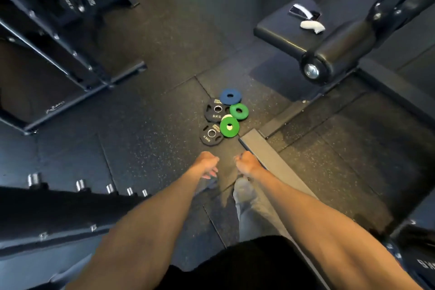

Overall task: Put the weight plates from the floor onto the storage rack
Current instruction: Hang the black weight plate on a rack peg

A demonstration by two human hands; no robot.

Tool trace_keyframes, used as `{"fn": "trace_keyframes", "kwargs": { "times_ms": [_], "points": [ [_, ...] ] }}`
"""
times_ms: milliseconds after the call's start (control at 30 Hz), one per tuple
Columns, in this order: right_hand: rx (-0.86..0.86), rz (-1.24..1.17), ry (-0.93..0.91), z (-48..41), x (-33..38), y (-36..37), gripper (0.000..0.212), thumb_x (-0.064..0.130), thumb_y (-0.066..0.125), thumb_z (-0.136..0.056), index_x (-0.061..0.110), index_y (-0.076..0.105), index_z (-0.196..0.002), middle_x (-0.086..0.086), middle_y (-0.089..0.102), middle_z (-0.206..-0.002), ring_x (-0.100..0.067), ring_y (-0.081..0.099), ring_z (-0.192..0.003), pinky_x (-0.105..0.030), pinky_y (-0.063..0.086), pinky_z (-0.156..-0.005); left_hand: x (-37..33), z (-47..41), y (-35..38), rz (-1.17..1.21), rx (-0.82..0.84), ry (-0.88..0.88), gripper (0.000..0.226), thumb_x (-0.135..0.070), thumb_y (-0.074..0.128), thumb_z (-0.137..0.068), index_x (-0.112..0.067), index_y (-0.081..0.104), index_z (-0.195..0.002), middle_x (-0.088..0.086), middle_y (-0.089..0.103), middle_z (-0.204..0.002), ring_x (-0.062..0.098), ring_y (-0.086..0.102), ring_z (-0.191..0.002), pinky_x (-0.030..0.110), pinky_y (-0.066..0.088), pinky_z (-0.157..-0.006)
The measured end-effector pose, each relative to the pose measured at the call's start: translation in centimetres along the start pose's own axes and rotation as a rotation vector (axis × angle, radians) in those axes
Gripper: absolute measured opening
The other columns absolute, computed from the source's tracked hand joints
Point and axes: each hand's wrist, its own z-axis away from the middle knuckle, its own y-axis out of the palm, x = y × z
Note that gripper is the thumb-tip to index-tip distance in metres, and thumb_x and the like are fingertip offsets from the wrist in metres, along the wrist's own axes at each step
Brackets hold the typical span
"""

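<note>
dark rubber gym floor (153, 125). the plates (213, 115) lie flat in one overlapping heap, near the rack (58, 207) at left, a short carry. left hand (207, 165) and right hand (246, 163) hang just short of them, empty, fingers loosely curled, likely about to reach.

Six plates lie flat in a tight cluster on the floor (164, 167) at my 12 o'clock. The blue plate (230, 97) is farthest. The black 5 kg plate (216, 112) is at its 7 o'clock and the small green plate (239, 111) at its 5. Nearer me, the big green plate (229, 127) overlaps a white plate (225, 117), and the black 2.5 kg plate (211, 134) touches it at 8 o'clock. The rack (58, 209), with chrome pegs (80, 185), stands at my 9 o'clock.
</note>
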Motion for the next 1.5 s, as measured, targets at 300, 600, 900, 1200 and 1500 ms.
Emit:
{"fn": "trace_keyframes", "kwargs": {
  "times_ms": [300,600,900,1200,1500],
  "points": [
    [0.089,-0.031,-0.125,-5.2,19.2,-9.6,0.032,0.017,0.041,-0.103,-0.002,0.065,-0.113,-0.025,0.062,-0.126,-0.037,0.058,-0.119,-0.033,0.046,-0.092,-15.1,-12.2,-11.2,-0.040,-0.107,-0.043,0.013,-0.023,0.045,-0.100,-0.017,0.055,-0.095,0.006,0.066,-0.072,0.024,0.066,-0.067,0.042,0.057,-0.082],
    [0.071,-0.144,0.005,-15.6,25.8,-11.3,0.039,0.019,0.041,-0.101,-0.007,0.064,-0.117,-0.026,0.067,-0.119,-0.038,0.063,-0.114,-0.037,0.050,-0.091,-23.1,-22.7,-16.2,-0.120,-0.038,-0.086,0.017,-0.022,0.046,-0.102,-0.013,0.057,-0.094,0.007,0.065,-0.072,0.022,0.063,-0.061,0.038,0.057,-0.071],
    [0.001,-0.211,0.225,-31.8,31.5,-7.1,0.038,0.016,0.038,-0.102,-0.001,0.057,-0.131,-0.021,0.056,-0.134,-0.034,0.052,-0.126,-0.034,0.042,-0.099,-24.1,-42.4,-21.7,-0.191,0.159,-0.182,0.016,-0.020,0.039,-0.104,-0.013,0.052,-0.100,0.010,0.060,-0.076,0.021,0.060,-0.065,0.029,0.050,-0.066],
    [-0.109,-0.211,0.338,-51.4,31.9,3.4,0.034,0.007,0.045,-0.099,-0.004,0.062,-0.125,-0.023,0.062,-0.129,-0.037,0.056,-0.124,-0.037,0.047,-0.096,-18.1,-65.9,-22.4,-0.160,0.192,-0.235,0.023,-0.018,0.043,-0.101,-0.005,0.055,-0.086,0.011,0.062,-0.070,0.022,0.059,-0.056,0.029,0.049,-0.056],
    [-0.197,0.005,0.418,-67.9,24.5,11.1,0.037,0.020,0.050,-0.098,-0.006,0.064,-0.119,-0.023,0.064,-0.125,-0.035,0.060,-0.120,-0.036,0.048,-0.098,-12.5,-82.3,-18.2,-0.131,0.143,-0.254,0.027,-0.017,0.044,-0.100,0.002,0.060,-0.109,0.021,0.071,-0.094,0.023,0.066,-0.059,0.034,0.057,-0.059]
  ]
}}
